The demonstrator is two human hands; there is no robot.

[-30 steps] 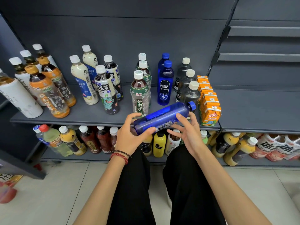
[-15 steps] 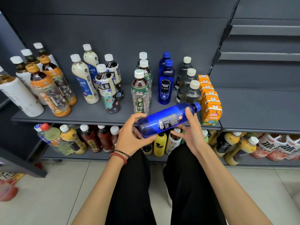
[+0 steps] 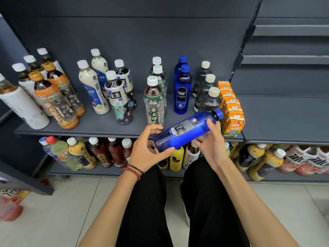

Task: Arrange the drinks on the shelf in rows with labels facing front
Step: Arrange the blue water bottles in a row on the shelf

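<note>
- We hold a blue bottle crosswise in both hands, in front of the shelf edge and not resting on it.
- It is deep blue see-through plastic with a blue cap. It tilts, with the cap up and to the right and the base down and to the left.
- The side turned up at us carries a barcode, a block of small print and a small round red mark.
- The grip of our left hand curls round the base end, thumb along the near side.
- The grip of our right hand wraps the neck end from below, thumb laid over the shoulder.
- The cap sits just beside the orange juice cartons and in front of the clear bottles.
- Two matching blue bottles stand upright on the shelf, one behind the other, beside a tea bottle.
- The held bottle's front label is turned away from us, and its small print is too fine to read.
- The rear upright blue bottle is mostly hidden by the front one.
- Bottles on the lower shelf are partly covered by the shelf edge and our hands.
- A white bottle at the far left is cut off by the frame.
</note>
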